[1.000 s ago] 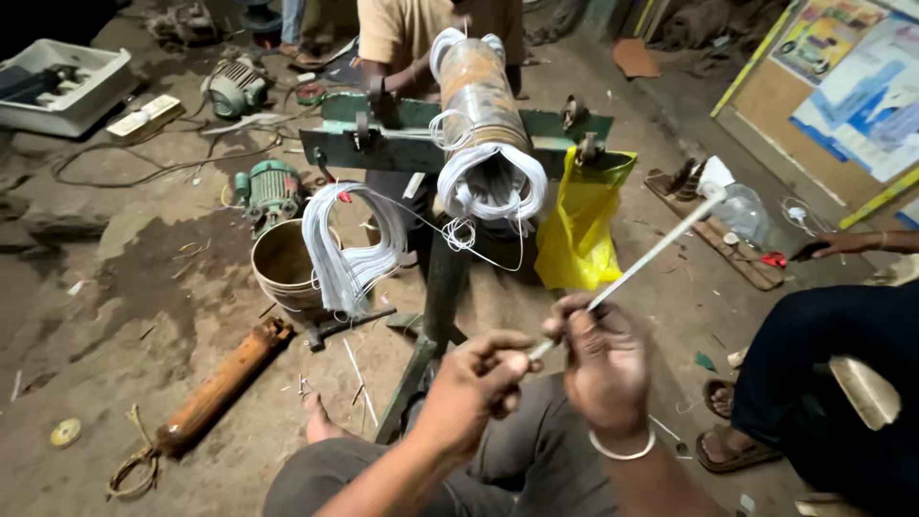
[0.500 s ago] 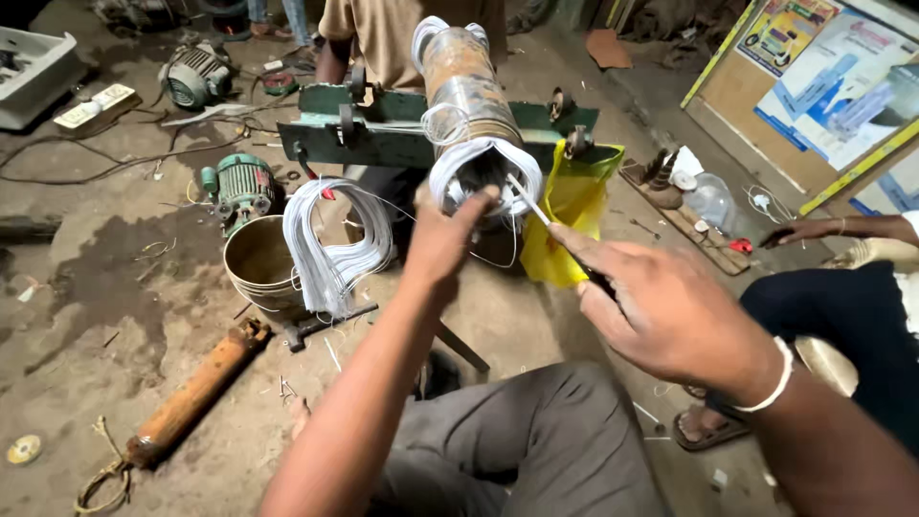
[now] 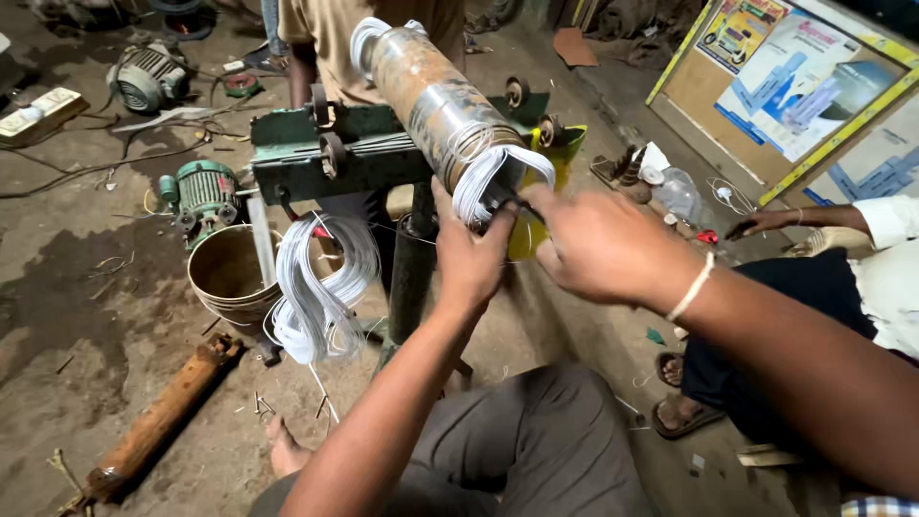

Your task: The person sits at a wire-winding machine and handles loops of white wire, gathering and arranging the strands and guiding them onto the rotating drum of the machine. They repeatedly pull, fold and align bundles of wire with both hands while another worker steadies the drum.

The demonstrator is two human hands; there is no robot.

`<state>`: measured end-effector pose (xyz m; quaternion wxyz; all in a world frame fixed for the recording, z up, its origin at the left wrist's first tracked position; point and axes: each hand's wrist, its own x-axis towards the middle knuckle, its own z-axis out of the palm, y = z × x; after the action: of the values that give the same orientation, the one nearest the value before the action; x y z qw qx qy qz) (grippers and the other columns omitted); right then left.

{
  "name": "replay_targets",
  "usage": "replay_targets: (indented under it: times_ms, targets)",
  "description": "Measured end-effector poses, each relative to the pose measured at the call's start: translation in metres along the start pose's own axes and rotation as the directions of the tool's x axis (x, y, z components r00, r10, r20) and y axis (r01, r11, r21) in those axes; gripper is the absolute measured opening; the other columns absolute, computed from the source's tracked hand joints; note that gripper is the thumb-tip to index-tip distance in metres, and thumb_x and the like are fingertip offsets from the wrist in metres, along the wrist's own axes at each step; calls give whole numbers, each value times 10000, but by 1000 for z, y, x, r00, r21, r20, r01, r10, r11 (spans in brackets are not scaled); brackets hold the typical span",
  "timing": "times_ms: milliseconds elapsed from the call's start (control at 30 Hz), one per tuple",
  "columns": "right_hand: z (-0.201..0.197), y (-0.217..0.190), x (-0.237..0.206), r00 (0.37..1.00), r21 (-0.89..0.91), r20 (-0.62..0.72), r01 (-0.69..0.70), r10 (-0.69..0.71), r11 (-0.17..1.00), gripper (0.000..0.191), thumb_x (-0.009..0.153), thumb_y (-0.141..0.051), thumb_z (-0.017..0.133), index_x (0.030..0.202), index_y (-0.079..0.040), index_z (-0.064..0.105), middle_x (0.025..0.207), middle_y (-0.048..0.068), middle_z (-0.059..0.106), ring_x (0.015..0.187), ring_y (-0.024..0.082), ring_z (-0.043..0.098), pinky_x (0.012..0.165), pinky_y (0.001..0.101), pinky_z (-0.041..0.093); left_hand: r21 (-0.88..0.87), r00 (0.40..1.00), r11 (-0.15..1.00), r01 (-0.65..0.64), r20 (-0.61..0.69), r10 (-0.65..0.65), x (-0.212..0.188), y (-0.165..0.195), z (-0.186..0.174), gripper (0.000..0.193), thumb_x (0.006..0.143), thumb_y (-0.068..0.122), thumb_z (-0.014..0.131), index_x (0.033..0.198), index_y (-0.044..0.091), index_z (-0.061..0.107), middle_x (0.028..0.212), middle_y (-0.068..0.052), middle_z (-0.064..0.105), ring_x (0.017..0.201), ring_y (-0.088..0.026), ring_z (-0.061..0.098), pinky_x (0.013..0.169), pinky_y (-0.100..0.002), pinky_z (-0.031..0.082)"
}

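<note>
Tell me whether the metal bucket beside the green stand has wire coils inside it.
No. The metal bucket looks empty inside; the white wire coils hang beside it, off the green stand.

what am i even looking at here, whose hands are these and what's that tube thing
The view comes from a camera on a person's head, looking down at their own two hands. The left hand and right hand both meet at the near end of a rusty metal tube, where loops of white wire hang out; whether they grip it is unclear. The tube rests on a green stand. A second wire bundle hangs beside a bucket. On the dirt floor lie a green motor and a rusty pipe. Another person sits on the right.
</note>
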<state>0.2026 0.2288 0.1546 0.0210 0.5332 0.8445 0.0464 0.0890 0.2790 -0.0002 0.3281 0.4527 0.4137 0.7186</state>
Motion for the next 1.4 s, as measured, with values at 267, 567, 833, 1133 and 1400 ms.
replay_targets:
  times_ms: [267,567,833,1133,1400]
  targets:
    - [18,12,27,1000,-79,-28,5,-7,997,452,865,-203,566,1305,-110,616,898,267,700,875,476,672,778,588,523,-85,987,988,126,110,-117,1,5,-3,1082,885,272,738,1596,-70,-3,1277,-153,688,1123,-188,657,980,-289,494]
    - [22,11,22,998,-83,-37,43,-47,996,490,841,-162,558,1320,-61,588,847,274,701,813,476,678,744,595,522,-171,985,979,112,149,-86,1,0,-5,1065,908,186,723,1609,-76,-34,1358,-136,627,1183,-180,605,1022,-278,464]
    - [26,11,27,992,-238,-48,104,-119,966,390,865,-149,562,1236,-45,622,826,221,714,783,434,702,670,566,549,-330,974,935,132,219,-60,5,-6,-7,1102,911,107,716,1600,-71,-126,1449,-147,534,1287,-197,540,1105,-298,415]
    - [37,8,39,972,-355,-85,174,-217,919,206,874,-196,576,937,-50,707,806,170,731,721,372,728,597,508,574,-485,964,846,220,239,-114,6,10,-13,1125,821,-24,684,1636,21,-90,1472,-139,479,1274,-205,534,1071,-310,445]
    - [33,9,56,965,-342,-67,215,-252,915,174,833,-183,625,812,-54,739,808,189,729,744,382,733,626,501,582,-526,948,793,309,235,-213,1,14,-8,1132,794,-47,643,1646,66,-95,1368,-202,544,1130,-241,578,957,-329,489]
